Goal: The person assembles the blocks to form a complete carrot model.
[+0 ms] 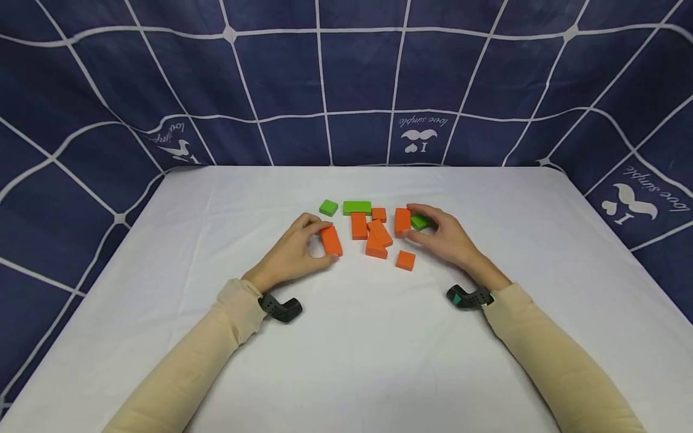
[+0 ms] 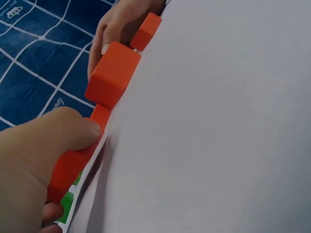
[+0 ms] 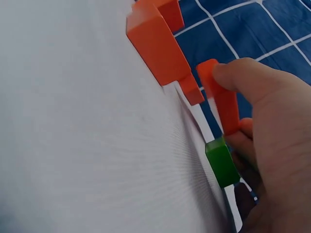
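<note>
To the near left of the long green block [image 1: 357,208], the left hand [image 1: 295,248] grips a slanted orange block [image 1: 332,240] between thumb and fingers. Right of the long green block, the right hand [image 1: 449,238] pinches an upright orange block [image 1: 403,221], with a half-hidden green block [image 1: 419,222] beside its fingers. Just left of the long green block lies a small green block [image 1: 328,207]; just right, a little orange cube [image 1: 379,214]; on its near side, an orange oblong [image 1: 359,226].
</note>
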`<state>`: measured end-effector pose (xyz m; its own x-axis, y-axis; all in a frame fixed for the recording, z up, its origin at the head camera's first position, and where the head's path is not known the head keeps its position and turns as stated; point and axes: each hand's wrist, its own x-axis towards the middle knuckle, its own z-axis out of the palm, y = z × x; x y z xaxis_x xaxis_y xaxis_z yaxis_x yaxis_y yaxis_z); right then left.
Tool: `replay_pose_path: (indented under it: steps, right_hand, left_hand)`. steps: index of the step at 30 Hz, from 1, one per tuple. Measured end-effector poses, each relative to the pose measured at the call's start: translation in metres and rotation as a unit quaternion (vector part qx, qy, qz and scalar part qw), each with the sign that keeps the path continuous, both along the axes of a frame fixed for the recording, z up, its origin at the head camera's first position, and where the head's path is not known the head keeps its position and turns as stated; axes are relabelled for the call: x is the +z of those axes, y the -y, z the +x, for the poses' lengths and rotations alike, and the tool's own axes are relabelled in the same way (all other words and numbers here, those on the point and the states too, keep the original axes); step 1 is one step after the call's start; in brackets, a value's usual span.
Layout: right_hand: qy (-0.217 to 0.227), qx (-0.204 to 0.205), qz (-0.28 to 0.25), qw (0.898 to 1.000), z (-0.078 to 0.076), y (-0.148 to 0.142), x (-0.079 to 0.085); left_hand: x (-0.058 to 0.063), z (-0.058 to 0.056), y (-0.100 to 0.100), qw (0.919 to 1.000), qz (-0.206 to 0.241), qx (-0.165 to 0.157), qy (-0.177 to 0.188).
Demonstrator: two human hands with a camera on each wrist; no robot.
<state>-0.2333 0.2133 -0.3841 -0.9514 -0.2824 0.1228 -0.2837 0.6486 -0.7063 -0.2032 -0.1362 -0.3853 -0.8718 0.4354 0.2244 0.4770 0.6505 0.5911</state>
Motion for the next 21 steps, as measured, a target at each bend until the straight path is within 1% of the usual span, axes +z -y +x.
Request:
replay_pose_path:
  steps: [2, 5, 9, 14, 18, 21]
  right_hand:
    - [-0.002, -0.002, -0.009, 1.0, 0.004, -0.002, -0.001]
    - [-0.011, -0.006, -0.019, 1.0, 0.012, -0.004, -0.002]
    - [-0.021, -0.004, -0.032, 0.999, 0.023, -0.005, -0.002]
    - [-0.032, -0.003, -0.054, 0.998, 0.038, -0.002, -0.002]
    - [-0.052, 0.024, -0.09, 0.994, 0.05, 0.004, -0.001]
    - [-0.08, 0.068, -0.123, 0.987, 0.056, 0.012, -0.001]
  left_hand:
    - [0.001, 0.004, 0.0, 0.9999, 0.009, -0.006, 0.0]
    - [0.003, 0.012, 0.001, 0.9998, 0.014, -0.014, -0.002]
    - [0.006, 0.028, 0.002, 0.9996, 0.021, -0.02, -0.001]
    - [0.005, 0.046, 0.003, 0.9993, 0.026, -0.022, 0.014]
    - [0.002, 0.053, 0.003, 0.9989, 0.025, -0.03, 0.026]
    - [0.0, 0.055, 0.004, 0.9985, 0.023, -0.043, 0.025]
